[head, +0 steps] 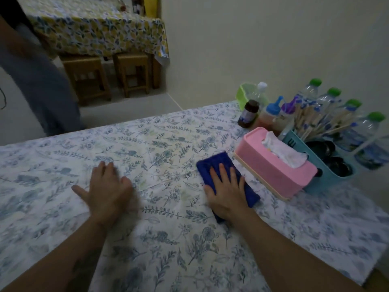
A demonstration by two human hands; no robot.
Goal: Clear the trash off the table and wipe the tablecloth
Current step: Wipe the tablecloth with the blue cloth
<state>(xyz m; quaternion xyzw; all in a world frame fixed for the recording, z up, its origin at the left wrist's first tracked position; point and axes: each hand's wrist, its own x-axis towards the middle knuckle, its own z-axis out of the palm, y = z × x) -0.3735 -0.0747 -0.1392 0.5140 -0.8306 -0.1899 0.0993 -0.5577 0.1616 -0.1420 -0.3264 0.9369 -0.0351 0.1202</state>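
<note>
A white tablecloth (160, 144) printed with blue-grey leaves covers the table. A folded dark blue cloth (214, 163) lies flat on it, right of the middle. My right hand (227, 192) presses palm-down on the near half of that cloth, fingers spread over it. My left hand (109, 190) rests flat on the bare tablecloth to the left, fingers apart, slightly blurred, holding nothing. I see no loose trash on the cloth.
A pink tissue box (275, 165) stands just right of the blue cloth. Behind it are a teal caddy (328, 178) of chopsticks, sauce bottles (271, 114) and green-capped water bottles (315, 89). A person's grey trouser leg (42, 85) is at the far left; wooden stools (130, 72) stand beyond.
</note>
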